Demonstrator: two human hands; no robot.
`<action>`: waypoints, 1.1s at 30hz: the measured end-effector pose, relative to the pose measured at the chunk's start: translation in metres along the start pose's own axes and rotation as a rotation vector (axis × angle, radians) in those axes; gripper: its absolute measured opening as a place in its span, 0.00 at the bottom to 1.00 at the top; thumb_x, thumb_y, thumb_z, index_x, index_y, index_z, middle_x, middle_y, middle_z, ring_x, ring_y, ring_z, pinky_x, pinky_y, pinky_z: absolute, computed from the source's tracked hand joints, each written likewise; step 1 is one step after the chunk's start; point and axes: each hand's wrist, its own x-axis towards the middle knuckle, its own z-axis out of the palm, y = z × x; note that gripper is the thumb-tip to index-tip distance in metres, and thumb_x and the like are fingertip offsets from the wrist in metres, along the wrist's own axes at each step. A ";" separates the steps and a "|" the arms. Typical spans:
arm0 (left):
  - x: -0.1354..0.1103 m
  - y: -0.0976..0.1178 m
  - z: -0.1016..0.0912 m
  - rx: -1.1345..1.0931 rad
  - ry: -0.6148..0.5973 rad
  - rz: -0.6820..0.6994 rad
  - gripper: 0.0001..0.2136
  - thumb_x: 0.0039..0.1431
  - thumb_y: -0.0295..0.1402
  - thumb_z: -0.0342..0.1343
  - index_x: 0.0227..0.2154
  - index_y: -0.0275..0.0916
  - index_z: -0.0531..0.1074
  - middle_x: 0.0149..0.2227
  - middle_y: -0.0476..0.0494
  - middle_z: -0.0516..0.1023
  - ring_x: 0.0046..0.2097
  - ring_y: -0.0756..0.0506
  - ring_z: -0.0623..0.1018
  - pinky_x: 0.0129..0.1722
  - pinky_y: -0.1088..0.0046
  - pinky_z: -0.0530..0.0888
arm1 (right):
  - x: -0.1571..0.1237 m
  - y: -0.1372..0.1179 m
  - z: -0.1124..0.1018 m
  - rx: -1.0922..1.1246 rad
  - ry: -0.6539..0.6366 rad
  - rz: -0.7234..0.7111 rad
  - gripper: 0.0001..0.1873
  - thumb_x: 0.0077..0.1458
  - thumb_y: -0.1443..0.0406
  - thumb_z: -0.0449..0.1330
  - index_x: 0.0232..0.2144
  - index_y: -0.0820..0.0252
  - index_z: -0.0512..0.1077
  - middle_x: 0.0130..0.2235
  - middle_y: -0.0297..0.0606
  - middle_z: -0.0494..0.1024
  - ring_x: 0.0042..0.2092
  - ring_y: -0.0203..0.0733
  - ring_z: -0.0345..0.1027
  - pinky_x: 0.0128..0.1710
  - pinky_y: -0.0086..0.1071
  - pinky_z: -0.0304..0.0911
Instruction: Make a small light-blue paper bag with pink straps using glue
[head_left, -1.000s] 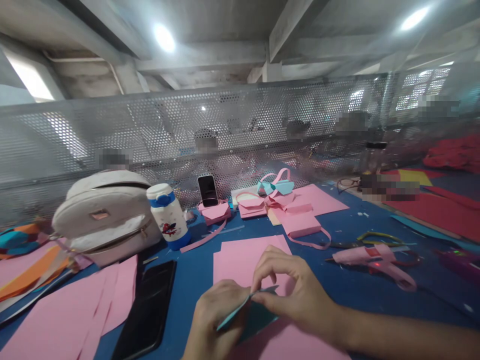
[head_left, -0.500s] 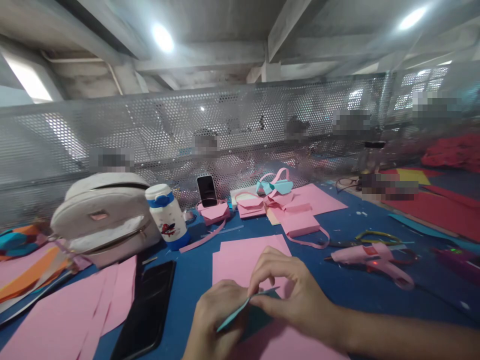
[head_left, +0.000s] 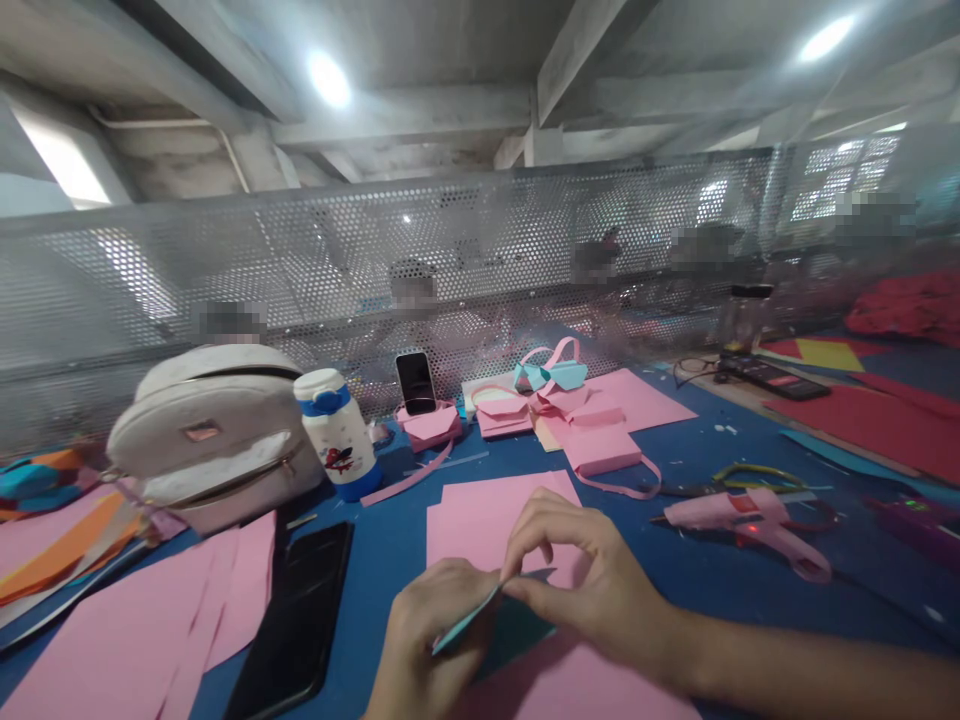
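Both my hands pinch one folded piece of teal paper (head_left: 517, 632) low in the middle of the view, just above a pink sheet (head_left: 487, 520) on the blue table (head_left: 390, 540). My left hand (head_left: 427, 640) grips its lower left edge, fingers curled round it. My right hand (head_left: 585, 585) comes in from the right and presses thumb and forefinger along the paper's top fold. A second pink sheet (head_left: 577, 685) lies under my wrists.
A black phone (head_left: 300, 620) lies left of my hands beside pink strips (head_left: 135, 640). Behind stand a white bag (head_left: 210, 430), a white bottle (head_left: 334, 430), a propped phone (head_left: 416, 380) and pink paper bags (head_left: 577, 410). A pink glue gun (head_left: 739, 510) and scissors (head_left: 750, 475) lie right. People sit behind the mesh screen (head_left: 300, 260).
My fingers have shifted slightly along the teal paper's fold; the hands stay in the same place. Nothing else on the table has moved.
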 end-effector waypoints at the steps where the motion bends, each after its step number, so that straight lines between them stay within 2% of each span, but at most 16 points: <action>1: 0.000 -0.001 0.000 -0.006 0.007 -0.009 0.14 0.66 0.28 0.49 0.23 0.38 0.70 0.21 0.49 0.73 0.24 0.50 0.71 0.29 0.77 0.69 | 0.000 0.000 0.000 0.000 0.004 0.003 0.03 0.53 0.65 0.67 0.27 0.57 0.77 0.29 0.34 0.77 0.33 0.39 0.65 0.33 0.33 0.59; 4: -0.001 -0.002 -0.001 -0.026 0.018 -0.015 0.15 0.65 0.27 0.50 0.21 0.38 0.69 0.21 0.49 0.74 0.24 0.51 0.71 0.28 0.78 0.68 | 0.002 0.000 0.000 -0.002 0.016 0.006 0.05 0.53 0.64 0.66 0.27 0.57 0.76 0.28 0.34 0.77 0.33 0.40 0.65 0.33 0.33 0.59; 9: -0.004 -0.004 -0.001 -0.038 0.007 -0.036 0.11 0.65 0.26 0.50 0.26 0.38 0.72 0.22 0.49 0.73 0.25 0.50 0.70 0.30 0.77 0.68 | 0.003 0.001 0.000 0.000 0.021 -0.001 0.05 0.52 0.65 0.67 0.26 0.58 0.75 0.27 0.33 0.76 0.32 0.39 0.63 0.32 0.33 0.58; 16: -0.005 -0.007 -0.001 -0.038 0.021 -0.061 0.12 0.64 0.26 0.51 0.26 0.37 0.73 0.22 0.49 0.74 0.24 0.50 0.70 0.29 0.77 0.69 | 0.005 0.001 -0.001 -0.022 0.033 -0.015 0.06 0.52 0.64 0.67 0.26 0.58 0.75 0.27 0.33 0.75 0.31 0.38 0.62 0.30 0.32 0.58; 22: -0.005 -0.006 -0.002 -0.063 0.051 -0.102 0.11 0.63 0.27 0.52 0.27 0.37 0.77 0.23 0.48 0.77 0.25 0.49 0.74 0.30 0.76 0.71 | 0.006 0.000 -0.002 -0.032 0.041 -0.018 0.07 0.53 0.63 0.67 0.26 0.58 0.75 0.26 0.33 0.75 0.31 0.38 0.61 0.30 0.32 0.58; 28: -0.008 -0.008 -0.001 -0.068 0.051 -0.127 0.10 0.61 0.24 0.52 0.26 0.37 0.75 0.22 0.49 0.75 0.25 0.50 0.72 0.29 0.78 0.70 | 0.005 0.002 -0.003 -0.036 0.041 -0.023 0.08 0.54 0.61 0.66 0.26 0.57 0.75 0.26 0.33 0.74 0.31 0.39 0.61 0.30 0.32 0.58; 33: -0.010 -0.009 -0.001 -0.030 0.068 -0.158 0.14 0.61 0.25 0.51 0.20 0.36 0.70 0.19 0.51 0.69 0.23 0.51 0.66 0.26 0.80 0.66 | 0.006 0.003 -0.003 -0.048 0.055 -0.027 0.08 0.54 0.62 0.66 0.26 0.57 0.75 0.27 0.33 0.74 0.31 0.38 0.61 0.31 0.32 0.57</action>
